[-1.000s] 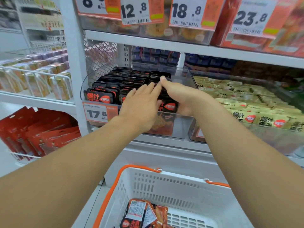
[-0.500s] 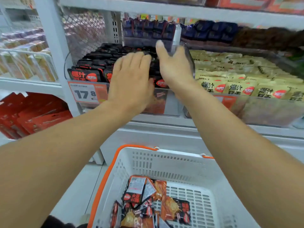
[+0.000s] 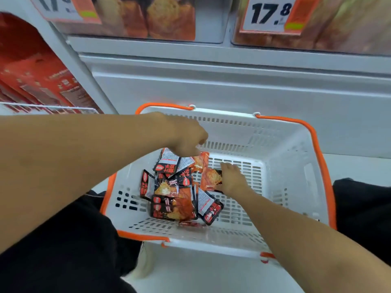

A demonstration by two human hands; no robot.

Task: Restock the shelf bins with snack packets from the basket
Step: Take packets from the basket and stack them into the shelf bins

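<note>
Both hands reach down into the white basket (image 3: pixel 285 149), where the snack packets (image 3: pixel 175 193) lie in a loose heap on its floor, left of centre. The left hand (image 3: pixel 186 136) hovers over the far end of the heap, fingers curled down; whether it pinches a packet I cannot tell. The right hand (image 3: pixel 231 179) rests on an orange packet (image 3: pixel 209 178) at the heap's right edge, fingers curled about it. The slick packets overlap, so a hasty grab could drop some. The shelf bins (image 3: pixel 211 17) sit above.
</note>
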